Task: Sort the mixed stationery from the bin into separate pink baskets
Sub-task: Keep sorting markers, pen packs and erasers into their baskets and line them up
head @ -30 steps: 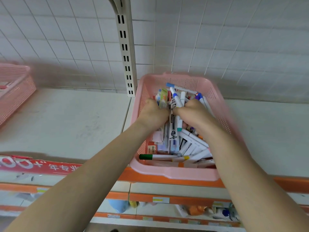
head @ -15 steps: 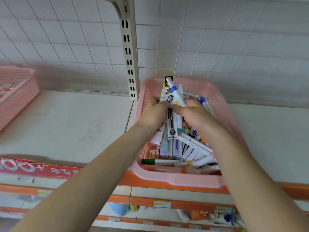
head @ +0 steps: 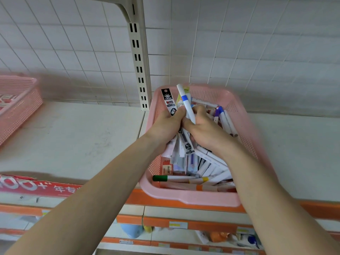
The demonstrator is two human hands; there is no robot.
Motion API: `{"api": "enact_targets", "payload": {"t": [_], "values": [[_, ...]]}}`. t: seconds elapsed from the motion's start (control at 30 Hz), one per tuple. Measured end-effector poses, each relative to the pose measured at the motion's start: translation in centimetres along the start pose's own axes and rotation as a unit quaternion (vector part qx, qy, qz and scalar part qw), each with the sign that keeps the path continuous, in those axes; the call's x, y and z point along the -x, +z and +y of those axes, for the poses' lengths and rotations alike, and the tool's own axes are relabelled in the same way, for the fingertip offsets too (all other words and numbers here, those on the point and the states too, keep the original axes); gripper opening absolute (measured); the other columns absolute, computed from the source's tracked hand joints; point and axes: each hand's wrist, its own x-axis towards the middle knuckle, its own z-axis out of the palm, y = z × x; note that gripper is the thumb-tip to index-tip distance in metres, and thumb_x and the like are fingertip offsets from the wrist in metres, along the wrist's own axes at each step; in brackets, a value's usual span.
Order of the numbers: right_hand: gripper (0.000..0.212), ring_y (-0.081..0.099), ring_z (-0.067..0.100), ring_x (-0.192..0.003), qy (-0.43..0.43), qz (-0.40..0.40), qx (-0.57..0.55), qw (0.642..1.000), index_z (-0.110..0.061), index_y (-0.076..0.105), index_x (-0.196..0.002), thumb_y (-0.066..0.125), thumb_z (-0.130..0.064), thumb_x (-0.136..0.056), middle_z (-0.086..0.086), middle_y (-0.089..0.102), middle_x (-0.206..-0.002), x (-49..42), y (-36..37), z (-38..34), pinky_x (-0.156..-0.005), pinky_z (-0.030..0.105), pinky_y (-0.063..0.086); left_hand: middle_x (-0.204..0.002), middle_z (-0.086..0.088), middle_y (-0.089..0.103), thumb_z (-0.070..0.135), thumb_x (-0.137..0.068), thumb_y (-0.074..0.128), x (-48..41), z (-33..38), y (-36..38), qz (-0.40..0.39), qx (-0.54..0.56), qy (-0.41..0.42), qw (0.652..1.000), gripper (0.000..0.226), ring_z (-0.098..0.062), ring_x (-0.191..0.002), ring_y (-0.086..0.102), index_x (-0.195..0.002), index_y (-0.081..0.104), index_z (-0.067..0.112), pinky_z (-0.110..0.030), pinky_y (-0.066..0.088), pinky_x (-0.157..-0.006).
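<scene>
A pink basket (head: 184, 196) full of mixed stationery stands on the shelf edge in front of me. Both hands are inside it, pressed together around one bundle. My left hand (head: 165, 126) grips flat refill packs (head: 168, 102) with black and white labels. My right hand (head: 206, 129) grips a white marker with a blue band (head: 185, 103) that sticks up past the fingers. Loose white markers, among them one with a green cap (head: 160, 178), lie in the basket's near end.
A second pink basket (head: 20, 109) sits at the far left of the white shelf (head: 73, 137). A slotted metal upright (head: 138, 57) rises against the tiled wall just left of the main basket. Lower shelves with orange edges (head: 184, 224) hold other goods.
Both hands have lifted the bundle of packs and the marker higher out of the pile. The packs now stick up above the fingers.
</scene>
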Motion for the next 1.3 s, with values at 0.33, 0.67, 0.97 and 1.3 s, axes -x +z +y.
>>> {"api": "enact_targets", "payload": {"t": [0.33,0.67,0.97,1.3], "values": [[0.023,0.044,0.014,-0.062,-0.022,0.002,-0.021,1.0,-0.013,0.049,-0.104,0.042,-0.034,-0.104,0.003,0.044,-0.073,0.3,-0.1,-0.2,-0.059,0.033,0.038,-0.074,-0.011,0.071,0.016,-0.105,0.047,0.2,0.1,-0.1,0.017,0.008,0.072,0.997,0.021,-0.022,-0.063,0.07,-0.09,0.062,0.013,-0.034,0.059,-0.056],[0.044,0.031,0.007,-0.046,-0.045,0.024,-0.033,0.998,-0.018,0.041,-0.073,0.03,-0.047,-0.105,-0.007,0.031,-0.056,1.4,0.0,-1.6,-0.043,0.017,0.026,-0.057,0.001,0.055,0.022,-0.104,0.048,0.2,0.7,-0.5,0.107,0.036,0.061,0.992,0.016,-0.015,-0.05,0.058,-0.096,0.051,0.008,-0.026,0.049,-0.048],[0.031,0.035,0.012,-0.053,0.009,0.044,-0.137,0.99,-0.018,0.046,-0.077,0.038,-0.036,-0.101,-0.001,0.041,-0.065,3.2,2.9,-5.8,-0.053,0.028,0.029,-0.065,0.0,0.06,0.02,-0.105,0.047,5.6,2.2,-6.3,0.085,0.092,0.091,0.988,0.025,-0.013,-0.049,0.057,-0.081,0.052,0.012,-0.026,0.049,-0.052],[0.029,0.054,0.013,-0.075,-0.02,0.021,-0.112,0.993,-0.008,0.068,-0.088,0.048,-0.025,-0.099,-0.001,0.06,-0.08,6.8,18.5,-15.1,-0.067,0.029,0.04,-0.069,-0.008,0.056,0.025,-0.102,0.051,13.8,-0.5,-23.4,0.168,0.058,0.1,0.979,0.033,-0.022,-0.056,0.054,-0.072,0.053,0.014,-0.034,0.047,-0.058]]}}
